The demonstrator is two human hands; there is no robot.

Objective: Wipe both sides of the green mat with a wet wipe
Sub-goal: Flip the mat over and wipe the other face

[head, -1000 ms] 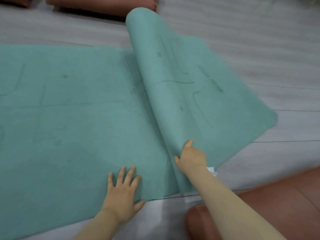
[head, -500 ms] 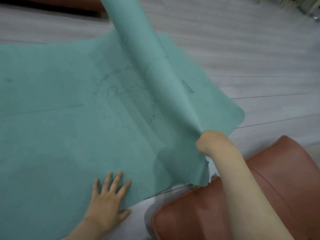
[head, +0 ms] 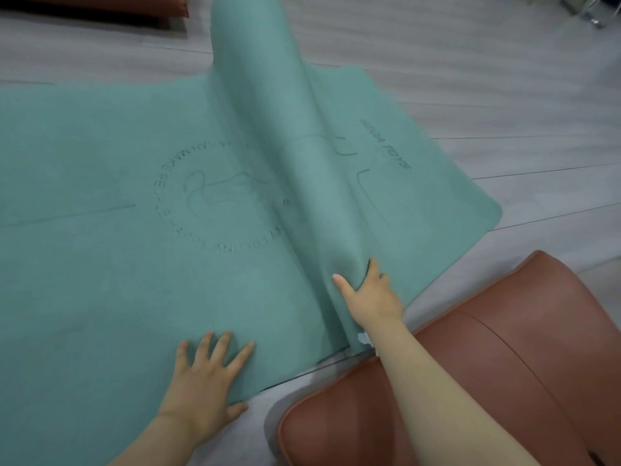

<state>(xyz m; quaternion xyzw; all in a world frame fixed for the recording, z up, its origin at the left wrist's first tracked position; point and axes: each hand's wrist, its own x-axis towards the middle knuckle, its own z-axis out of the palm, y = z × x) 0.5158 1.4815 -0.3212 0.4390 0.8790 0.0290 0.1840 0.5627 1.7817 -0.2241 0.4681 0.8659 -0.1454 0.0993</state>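
While the green mat (head: 100, 264) lies spread on the floor (head: 470, 79) with a raised fold running away across it, keep the left hand (head: 208, 375) flat, fingers spread, pressing the near edge down so nothing slides. Hold the right hand's (head: 373, 294) grip pinched round the base of the fold, thumb out on the mat, and draw it over evenly rather than yank. Watch the brown cushion (head: 487, 364) just beside the near corner; wet wipe only possibly the white scrap at the right wrist.
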